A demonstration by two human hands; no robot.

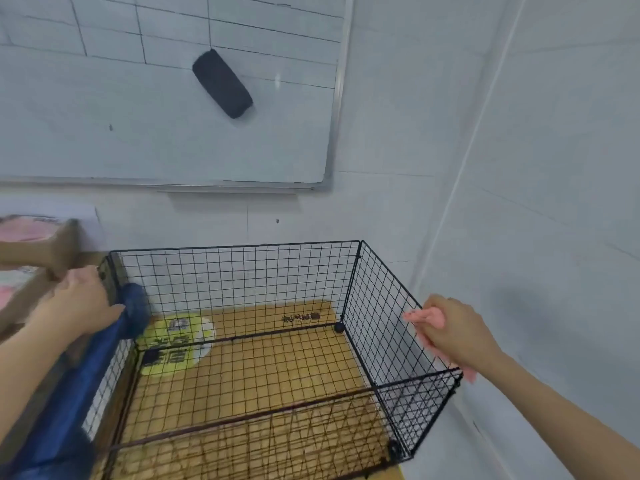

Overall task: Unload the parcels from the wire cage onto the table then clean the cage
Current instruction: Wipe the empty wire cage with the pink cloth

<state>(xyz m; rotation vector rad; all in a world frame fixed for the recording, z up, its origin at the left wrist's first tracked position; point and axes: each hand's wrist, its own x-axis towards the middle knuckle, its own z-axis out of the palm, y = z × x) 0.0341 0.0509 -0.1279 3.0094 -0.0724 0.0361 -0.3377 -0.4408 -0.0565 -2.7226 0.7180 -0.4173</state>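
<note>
Wooden tabletop [249, 372] is being seen through the floor of the wire cage [239, 271]; no parcels are being held in it. Its long axis is being laid left to right, between the hands. A pink cloth [424, 315] is being pinched in the curled right hand [453, 330] against the right panel, the nearer wiping side. The left rim is seemingly being gripped by the left hand [81, 299], beside a blue bundle [86, 375]. Cardboard parcels [41, 251] are being shown just left, a whiteboard [138, 116] beyond.
</note>
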